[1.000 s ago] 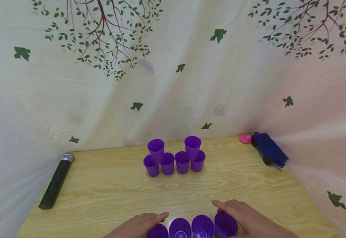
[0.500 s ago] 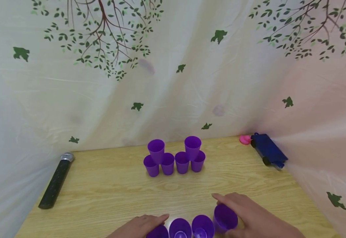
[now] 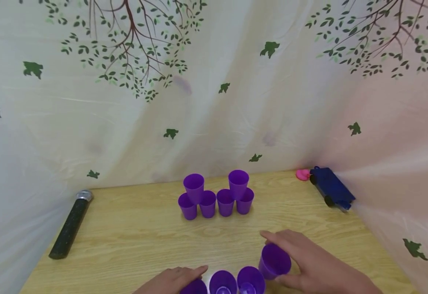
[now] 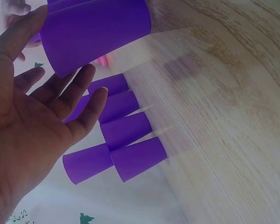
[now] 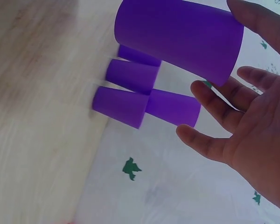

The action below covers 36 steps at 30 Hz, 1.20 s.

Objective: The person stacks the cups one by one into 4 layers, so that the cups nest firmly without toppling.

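Along the near edge in the head view is a row of upright purple cups. My left hand (image 3: 173, 281) holds the leftmost cup (image 4: 98, 35) near its rim, thumb on one side and fingers on the other. My right hand (image 3: 309, 261) grips the rightmost cup (image 3: 275, 262) between thumb and fingers, a little farther forward than the others. Two more cups, a left one (image 3: 223, 281) and a right one (image 3: 250, 279), stand between the hands. The lower parts of this near row are cut off by the frame.
Farther back, two small stacks, a left stack (image 3: 193, 190) and a right stack (image 3: 238, 185), each have one purple cup resting on two. A black microphone (image 3: 70, 226) lies left. A blue toy vehicle (image 3: 331, 188) and a pink object (image 3: 302, 174) sit right, by the curtain (image 3: 206, 110).
My right hand has moved forward and slightly left with its cup, away from the near row. My left hand has stayed nearly still at its cup.
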Each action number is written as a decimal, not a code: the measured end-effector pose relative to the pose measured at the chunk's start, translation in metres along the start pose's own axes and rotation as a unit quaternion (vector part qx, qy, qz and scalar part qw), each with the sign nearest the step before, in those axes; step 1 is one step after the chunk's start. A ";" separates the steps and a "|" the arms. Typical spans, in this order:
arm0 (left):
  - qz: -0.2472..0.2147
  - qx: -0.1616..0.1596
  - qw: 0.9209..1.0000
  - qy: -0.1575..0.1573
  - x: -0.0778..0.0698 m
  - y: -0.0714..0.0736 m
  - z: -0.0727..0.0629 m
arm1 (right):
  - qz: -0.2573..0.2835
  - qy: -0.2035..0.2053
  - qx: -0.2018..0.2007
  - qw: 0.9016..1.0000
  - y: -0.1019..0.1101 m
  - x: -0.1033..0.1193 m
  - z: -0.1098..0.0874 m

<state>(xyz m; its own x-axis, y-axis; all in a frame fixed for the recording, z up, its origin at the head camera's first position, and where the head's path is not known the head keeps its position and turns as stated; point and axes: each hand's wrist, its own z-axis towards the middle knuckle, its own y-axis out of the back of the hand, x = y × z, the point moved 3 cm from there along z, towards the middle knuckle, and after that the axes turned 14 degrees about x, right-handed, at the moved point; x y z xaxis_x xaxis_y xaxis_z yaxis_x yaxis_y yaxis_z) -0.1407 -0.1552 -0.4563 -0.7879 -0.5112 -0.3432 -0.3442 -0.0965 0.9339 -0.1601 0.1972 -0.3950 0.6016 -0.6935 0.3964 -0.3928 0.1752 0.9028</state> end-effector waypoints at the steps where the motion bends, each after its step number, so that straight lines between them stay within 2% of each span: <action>1: 0.000 -0.002 1.000 -0.002 0.000 0.000 0.000 | -0.004 -0.002 -0.001 1.000 0.001 0.001 0.001; 8: -0.009 -0.002 1.000 0.006 0.002 -0.002 -0.001 | -0.084 0.053 -0.074 0.992 0.010 0.009 0.006; 17: -0.027 0.010 0.999 0.021 0.004 -0.002 -0.002 | -0.118 0.103 -0.113 0.981 0.022 0.020 0.015; 24: -0.034 0.009 0.999 0.024 0.004 -0.003 -0.003 | -0.116 0.116 -0.112 0.980 0.028 0.026 0.022; 31: -0.029 0.002 0.999 0.018 0.005 -0.002 -0.003 | -0.128 0.136 -0.128 0.974 0.035 0.029 0.025; 36: -0.019 -0.005 1.000 0.016 0.005 -0.003 -0.003 | -0.116 0.128 -0.116 0.978 0.040 0.029 0.029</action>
<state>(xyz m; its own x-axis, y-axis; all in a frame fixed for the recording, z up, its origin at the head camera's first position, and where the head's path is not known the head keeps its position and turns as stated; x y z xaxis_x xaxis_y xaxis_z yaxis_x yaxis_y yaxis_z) -0.1421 -0.1601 -0.4605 -0.7572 -0.5344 -0.3757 -0.3686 -0.1254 0.9211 -0.1787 0.1641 -0.3525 0.8216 -0.5416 0.1781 -0.0739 0.2086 0.9752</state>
